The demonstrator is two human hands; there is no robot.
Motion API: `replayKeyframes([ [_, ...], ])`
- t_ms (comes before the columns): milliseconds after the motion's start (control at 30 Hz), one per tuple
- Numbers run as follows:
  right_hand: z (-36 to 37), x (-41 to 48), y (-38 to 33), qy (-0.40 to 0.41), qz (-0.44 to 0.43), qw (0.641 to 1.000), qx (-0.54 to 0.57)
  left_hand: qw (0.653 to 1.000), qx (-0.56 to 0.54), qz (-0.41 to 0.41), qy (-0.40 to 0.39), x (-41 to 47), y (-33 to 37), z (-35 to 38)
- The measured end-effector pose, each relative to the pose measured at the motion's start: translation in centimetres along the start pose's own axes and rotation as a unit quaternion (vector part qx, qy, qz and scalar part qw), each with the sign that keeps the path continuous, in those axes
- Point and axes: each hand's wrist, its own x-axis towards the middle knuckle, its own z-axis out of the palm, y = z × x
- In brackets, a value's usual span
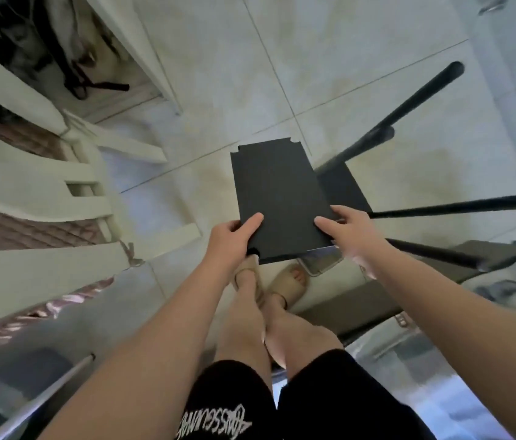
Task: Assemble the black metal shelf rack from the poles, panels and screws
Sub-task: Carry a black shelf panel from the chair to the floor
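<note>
Your left hand (234, 236) and right hand (348, 233) each pinch a near corner of the panel (279, 198), held over the floor (218, 74) just left of the poles (456, 207), so keep it level and line its notched corners up with all four poles before sliding it down.

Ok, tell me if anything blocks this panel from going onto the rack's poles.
Nothing visible does. The left hand and right hand grip the panel, and the four poles to its right have bare free ends.
</note>
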Motion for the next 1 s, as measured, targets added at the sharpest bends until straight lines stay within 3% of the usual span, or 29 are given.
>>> replayKeyframes([
  [300,7.7,22.0,8.9,0.013,0.026,0.998,-0.061,0.997,0.026,-0.025,0.065,22.9,-10.4,2.5],
  [533,9.5,35.3,13.7,0.008,-0.004,0.992,-0.123,0.999,0.002,-0.016,0.036,36.5,-14.0,5.0],
  [767,10.1,44.7,16.0,0.033,-0.005,0.977,-0.213,1.0,0.004,0.014,0.027,44.1,-16.6,7.6],
  [1000,11.3,48.3,18.7,0.007,0.083,0.969,-0.231,0.995,0.076,-0.012,0.07,47.3,-19.0,9.8],
])
